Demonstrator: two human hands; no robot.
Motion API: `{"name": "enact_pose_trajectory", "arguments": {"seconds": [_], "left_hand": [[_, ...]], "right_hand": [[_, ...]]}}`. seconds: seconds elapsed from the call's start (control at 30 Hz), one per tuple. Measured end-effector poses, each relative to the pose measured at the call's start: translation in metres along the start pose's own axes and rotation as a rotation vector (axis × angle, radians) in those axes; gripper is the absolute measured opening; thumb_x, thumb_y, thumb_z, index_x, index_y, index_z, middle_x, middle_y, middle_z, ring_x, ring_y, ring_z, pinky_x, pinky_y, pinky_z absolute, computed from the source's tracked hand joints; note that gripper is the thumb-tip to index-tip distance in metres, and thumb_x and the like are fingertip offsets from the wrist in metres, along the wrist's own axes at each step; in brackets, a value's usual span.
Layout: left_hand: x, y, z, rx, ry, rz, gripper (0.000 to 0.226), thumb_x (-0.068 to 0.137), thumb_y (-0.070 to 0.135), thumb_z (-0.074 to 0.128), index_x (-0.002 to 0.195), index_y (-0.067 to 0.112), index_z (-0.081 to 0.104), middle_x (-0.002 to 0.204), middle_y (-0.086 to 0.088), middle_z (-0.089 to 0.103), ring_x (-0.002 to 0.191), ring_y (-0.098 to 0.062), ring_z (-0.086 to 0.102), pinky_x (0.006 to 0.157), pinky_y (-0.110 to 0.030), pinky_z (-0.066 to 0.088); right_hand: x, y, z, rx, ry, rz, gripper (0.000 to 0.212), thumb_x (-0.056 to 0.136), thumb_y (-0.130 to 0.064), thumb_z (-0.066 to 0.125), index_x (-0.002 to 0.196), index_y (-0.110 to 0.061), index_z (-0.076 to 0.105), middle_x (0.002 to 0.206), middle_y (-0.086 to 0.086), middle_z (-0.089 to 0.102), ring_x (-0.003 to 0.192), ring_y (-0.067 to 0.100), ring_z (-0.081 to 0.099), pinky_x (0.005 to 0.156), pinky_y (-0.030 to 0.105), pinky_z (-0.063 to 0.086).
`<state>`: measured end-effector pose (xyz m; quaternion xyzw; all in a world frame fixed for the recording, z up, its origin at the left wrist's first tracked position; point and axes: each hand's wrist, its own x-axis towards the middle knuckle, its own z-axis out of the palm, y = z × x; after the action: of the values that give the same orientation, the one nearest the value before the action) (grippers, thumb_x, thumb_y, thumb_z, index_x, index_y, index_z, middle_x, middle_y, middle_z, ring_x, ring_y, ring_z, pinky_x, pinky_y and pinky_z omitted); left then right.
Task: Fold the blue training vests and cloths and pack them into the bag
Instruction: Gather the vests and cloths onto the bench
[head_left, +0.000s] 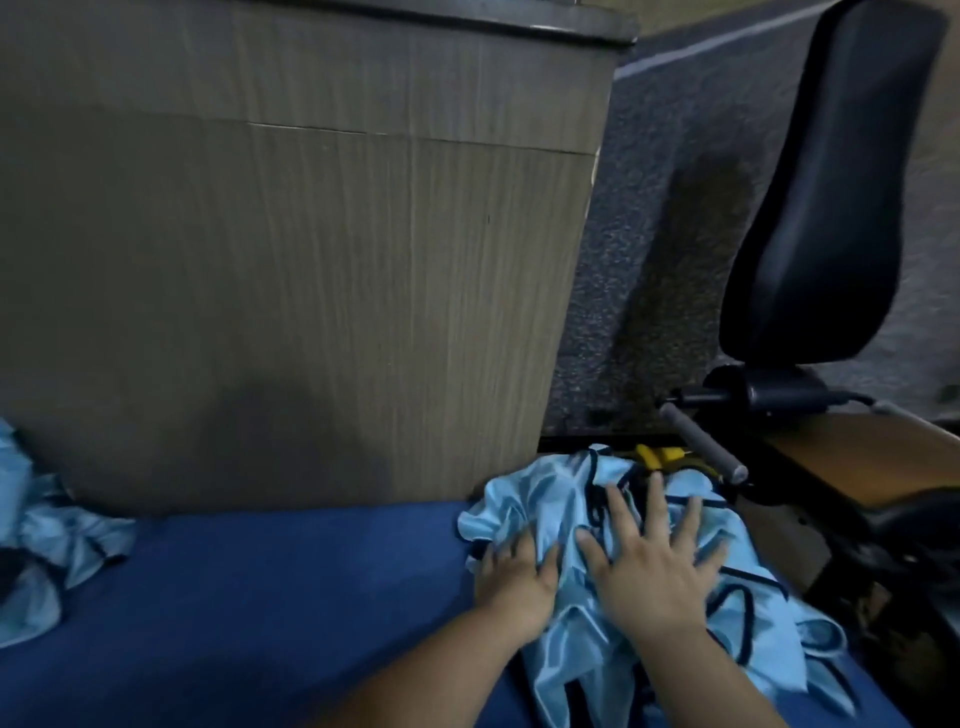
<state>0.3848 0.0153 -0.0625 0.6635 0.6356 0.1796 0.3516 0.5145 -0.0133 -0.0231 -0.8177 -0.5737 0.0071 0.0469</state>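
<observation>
A crumpled heap of light blue training vests with dark trim lies on the dark blue surface at the lower right. My right hand presses flat on the heap with its fingers spread. My left hand lies at the heap's left edge, its fingertips tucked into a fold of the shiny cloth. A second bunch of light blue vests sits at the far left edge. No bag shows in this view.
A tall wood-grain cabinet side stands right behind the blue surface. To the right is a black padded seat back on a metal frame with a grey foam roller. Something yellow peeks out behind the heap.
</observation>
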Motion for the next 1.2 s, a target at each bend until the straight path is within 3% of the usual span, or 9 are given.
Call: {"name": "enact_pose_trajectory", "arguments": {"seconds": [0.1, 0.23, 0.37, 0.47, 0.57, 0.67, 0.8, 1.03, 1.2], "left_hand": [[0.000, -0.019, -0.008, -0.137, -0.104, 0.011, 0.077, 0.086, 0.074, 0.023, 0.152, 0.035, 0.025, 0.159, 0.001, 0.027, 0.144, -0.022, 0.025, 0.118, -0.041, 0.022], [-0.002, -0.045, -0.038, -0.042, 0.027, 0.011, 0.059, 0.096, 0.065, 0.023, 0.149, 0.040, 0.029, 0.152, 0.001, 0.040, 0.141, -0.023, 0.030, 0.116, -0.038, 0.025], [-0.010, -0.082, -0.078, 0.047, 0.209, -0.093, 0.067, 0.093, 0.068, 0.018, 0.148, 0.033, 0.033, 0.148, 0.002, 0.044, 0.141, -0.023, 0.028, 0.112, -0.037, 0.027], [-0.022, -0.117, -0.117, 0.056, 0.338, -0.211, 0.057, 0.099, 0.059, 0.022, 0.147, 0.031, 0.034, 0.150, -0.001, 0.041, 0.144, -0.024, 0.023, 0.115, -0.042, 0.023], [-0.042, -0.161, -0.164, 0.064, 0.476, -0.291, 0.057, 0.099, 0.059, 0.021, 0.146, 0.031, 0.035, 0.151, 0.000, 0.039, 0.145, -0.023, 0.019, 0.116, -0.046, 0.020], [-0.069, -0.212, -0.213, 0.117, 0.607, -0.327, 0.060, 0.098, 0.062, 0.017, 0.145, 0.029, 0.035, 0.154, 0.003, 0.032, 0.147, -0.023, 0.010, 0.117, -0.048, 0.013], [-0.108, -0.278, -0.278, 0.352, 0.778, -0.422, 0.067, 0.095, 0.064, 0.028, 0.150, 0.026, 0.026, 0.162, -0.002, 0.014, 0.149, -0.028, -0.001, 0.118, -0.053, 0.005], [-0.151, -0.358, -0.370, 0.486, 0.804, -0.627, 0.103, 0.079, 0.077, 0.049, 0.154, 0.033, -0.008, 0.161, -0.001, -0.020, 0.146, -0.043, -0.011, 0.116, -0.062, 0.003], [-0.142, -0.398, -0.373, 0.101, 0.703, -0.576, 0.128, 0.061, 0.075, 0.072, 0.150, 0.041, -0.013, 0.162, -0.005, 0.012, 0.143, -0.034, 0.028, 0.112, -0.058, 0.026]], "right_hand": [[0.003, -0.008, 0.013, -0.046, -0.142, 0.029, 0.071, 0.090, -0.074, 0.009, 0.152, -0.045, -0.009, 0.161, -0.006, -0.020, 0.147, 0.036, -0.018, 0.111, 0.068, -0.004], [-0.003, -0.029, 0.006, 0.054, 0.049, 0.102, 0.073, 0.088, -0.075, 0.008, 0.153, -0.041, 0.004, 0.163, -0.003, -0.008, 0.147, 0.033, -0.019, 0.112, 0.068, 0.000], [-0.018, -0.074, 0.012, 0.112, 0.254, -0.213, 0.064, 0.094, -0.067, 0.016, 0.149, -0.037, 0.029, 0.160, 0.002, 0.024, 0.150, 0.032, 0.000, 0.111, 0.066, -0.007], [-0.035, -0.123, 0.025, 0.181, 0.193, -0.515, 0.070, 0.093, -0.067, 0.018, 0.133, -0.026, 0.057, 0.141, 0.003, 0.054, 0.142, 0.031, 0.034, 0.110, 0.067, 0.013], [-0.057, -0.184, 0.038, 0.206, 0.017, -0.696, 0.103, 0.072, -0.082, -0.020, 0.148, -0.036, 0.033, 0.158, -0.009, 0.028, 0.150, 0.018, 0.009, 0.117, 0.060, 0.002], [-0.083, -0.241, 0.043, 0.296, -0.261, -0.729, 0.095, 0.068, -0.081, -0.010, 0.152, -0.042, 0.013, 0.162, -0.016, 0.005, 0.149, 0.010, -0.013, 0.117, 0.052, -0.013], [-0.111, -0.301, 0.053, 0.295, -0.443, -0.765, 0.066, 0.091, -0.072, 0.015, 0.151, -0.046, 0.011, 0.163, -0.014, 0.004, 0.150, 0.013, -0.008, 0.118, 0.054, -0.002], [-0.138, -0.368, 0.061, 0.381, -0.586, -0.812, 0.075, 0.083, -0.079, 0.019, 0.151, -0.049, 0.007, 0.162, -0.013, 0.010, 0.149, 0.018, 0.011, 0.117, 0.053, 0.014], [-0.143, -0.393, 0.065, 0.532, -0.659, -0.805, 0.089, 0.071, -0.084, 0.021, 0.151, -0.048, 0.005, 0.162, -0.011, 0.009, 0.148, 0.015, 0.012, 0.120, 0.046, 0.016]]}}
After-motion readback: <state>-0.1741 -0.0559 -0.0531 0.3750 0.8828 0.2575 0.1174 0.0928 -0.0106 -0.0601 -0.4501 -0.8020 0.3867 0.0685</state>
